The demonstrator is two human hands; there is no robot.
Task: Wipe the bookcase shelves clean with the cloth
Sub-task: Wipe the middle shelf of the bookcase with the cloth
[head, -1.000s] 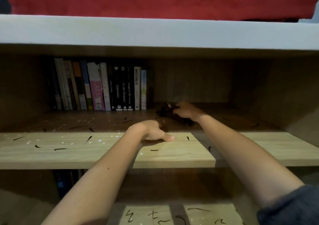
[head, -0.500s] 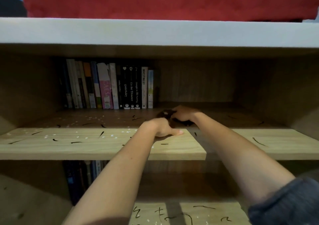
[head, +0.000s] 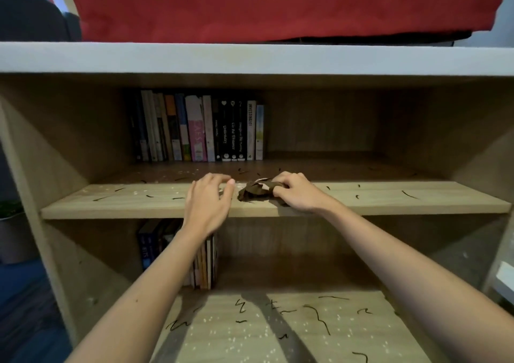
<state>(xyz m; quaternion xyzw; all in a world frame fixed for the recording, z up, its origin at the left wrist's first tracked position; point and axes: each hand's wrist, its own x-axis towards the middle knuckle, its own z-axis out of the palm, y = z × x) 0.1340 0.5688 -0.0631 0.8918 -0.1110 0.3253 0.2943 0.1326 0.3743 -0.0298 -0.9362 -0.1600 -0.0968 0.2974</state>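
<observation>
A wooden bookcase fills the view. Its middle shelf (head: 111,204) carries white crumbs and short dark strands. My right hand (head: 294,193) grips a crumpled dark brown cloth (head: 253,191) and presses it on this shelf near the front edge. My left hand (head: 208,201) rests at the shelf's front edge just left of the cloth, fingers spread and curved, holding nothing. The lower shelf (head: 347,332) also shows dark squiggly strands and white specks.
A row of upright books (head: 200,128) stands at the back left of the middle shelf. More books (head: 178,254) stand on the lower shelf behind my left forearm. A red fabric (head: 278,3) lies on the bookcase's white top (head: 250,57).
My right hand has pulled the cloth from the back of the shelf forward to the front edge. My left hand slid back to the front edge. The view has drawn back and down.
</observation>
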